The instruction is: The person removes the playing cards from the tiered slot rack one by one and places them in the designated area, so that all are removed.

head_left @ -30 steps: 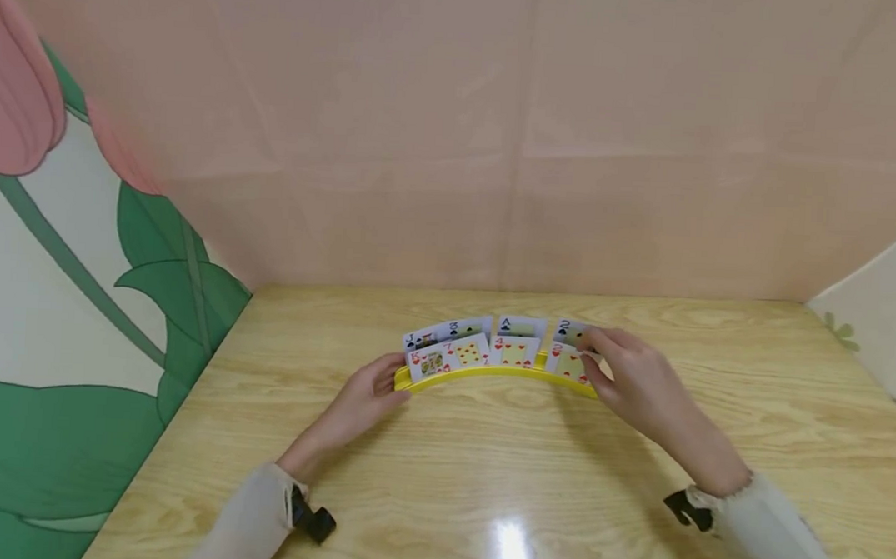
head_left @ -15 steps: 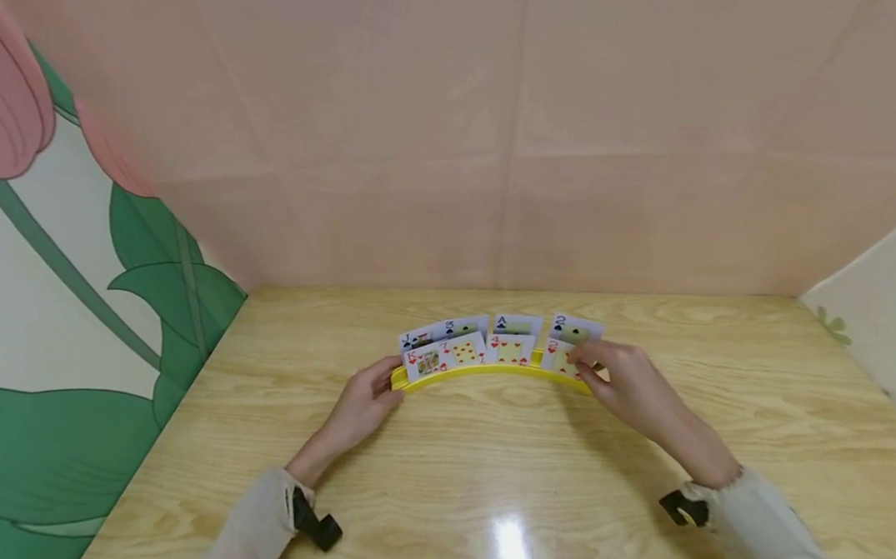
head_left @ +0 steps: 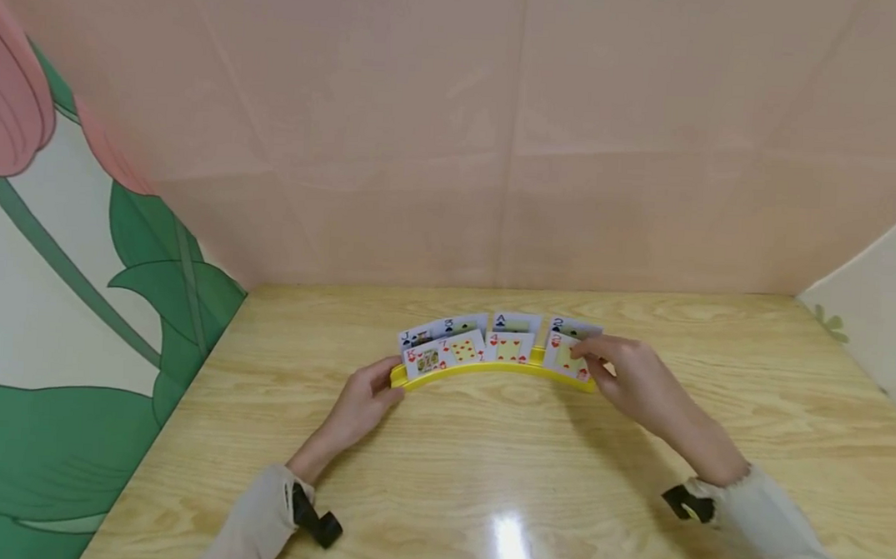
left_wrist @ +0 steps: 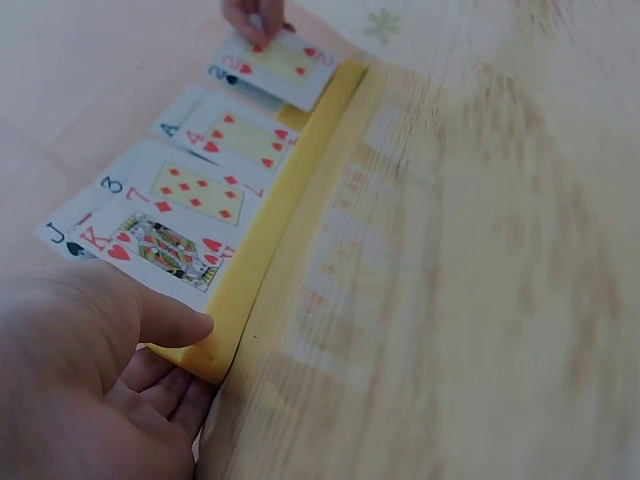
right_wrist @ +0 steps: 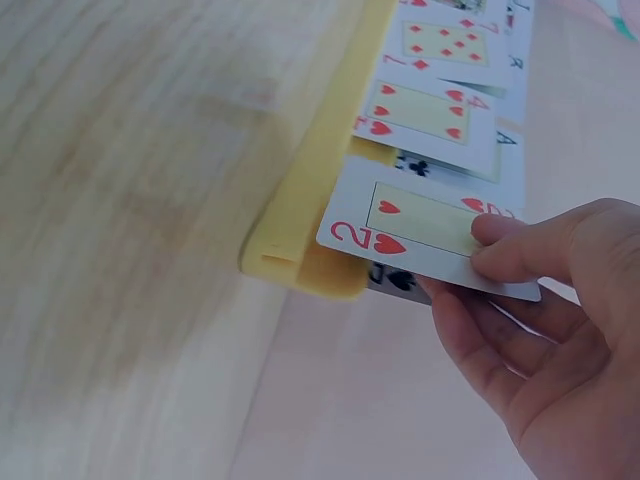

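Note:
A curved yellow playing-card holder point(head_left: 489, 368) stands on the table with two rows of cards. Its left end is gripped by my left hand point(head_left: 360, 401), thumb on the front and fingers underneath. Between thumb and fingertips, my right hand point(head_left: 642, 384) pinches the two of hearts point(right_wrist: 430, 220) at the holder's right end. The lower edge of that card shows above the yellow slot in the right wrist view. Behind it is the two of spades point(head_left: 574, 325), partly covered. The front row also has a king of hearts point(left_wrist: 160, 250), seven of diamonds point(left_wrist: 200, 190) and four of hearts point(head_left: 510, 347).
A jack point(head_left: 415, 338), a three point(head_left: 463, 323) and an ace point(head_left: 517, 322) stand in the back row, partly hidden. Wood-grain table point(head_left: 440, 463) surrounds the holder. A pink backdrop point(head_left: 394, 144) rises behind, with a flower-painted panel point(head_left: 139, 299) at left.
My right hand has gone from the two of spades down to the two of hearts, which now sits a little higher than half a second ago. The left hand keeps its grip.

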Demonstrator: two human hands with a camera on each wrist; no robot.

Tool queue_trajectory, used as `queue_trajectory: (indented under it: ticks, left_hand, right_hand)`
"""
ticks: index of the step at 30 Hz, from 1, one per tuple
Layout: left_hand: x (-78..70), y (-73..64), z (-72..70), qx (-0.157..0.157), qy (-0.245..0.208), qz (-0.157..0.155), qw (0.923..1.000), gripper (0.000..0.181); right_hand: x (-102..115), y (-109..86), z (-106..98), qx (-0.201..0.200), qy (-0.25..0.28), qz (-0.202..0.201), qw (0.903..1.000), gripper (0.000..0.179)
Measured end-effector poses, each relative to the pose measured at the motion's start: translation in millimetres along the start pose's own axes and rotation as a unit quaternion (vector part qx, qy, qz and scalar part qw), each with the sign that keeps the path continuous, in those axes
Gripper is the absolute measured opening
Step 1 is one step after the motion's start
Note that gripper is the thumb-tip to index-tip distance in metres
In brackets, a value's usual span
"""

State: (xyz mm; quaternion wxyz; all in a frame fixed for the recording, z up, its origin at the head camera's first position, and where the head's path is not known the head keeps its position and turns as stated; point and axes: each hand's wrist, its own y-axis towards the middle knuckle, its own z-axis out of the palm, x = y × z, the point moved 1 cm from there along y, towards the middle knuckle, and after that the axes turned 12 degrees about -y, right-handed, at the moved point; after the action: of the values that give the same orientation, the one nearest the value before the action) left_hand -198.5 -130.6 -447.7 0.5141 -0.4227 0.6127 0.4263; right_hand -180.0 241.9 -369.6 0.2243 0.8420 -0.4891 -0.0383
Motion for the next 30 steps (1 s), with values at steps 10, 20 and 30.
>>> queue_trajectory:
  ticks: [10,20,30]
  left_hand:
    - [3.0,2.1,2.3,0.004,0.028,0.019,0.9994,0.050]
    - [1.2,-0.3,1.6,0.002,0.019,0.013,0.9997,0.049]
    - [5.1,0.9,0.9,0.003,0.014,0.011,0.9998,0.049]
  right_hand:
    - [2,-1.1,-24,-0.053,-0.029,-0.014,0.9981,0.027]
    - [-5,-2.1,-47,-0.087,-0.032,0.001,0.9957,0.027]
    - [-17,-5.6,-60,-0.128,-0.009,0.065,0.9895,0.021]
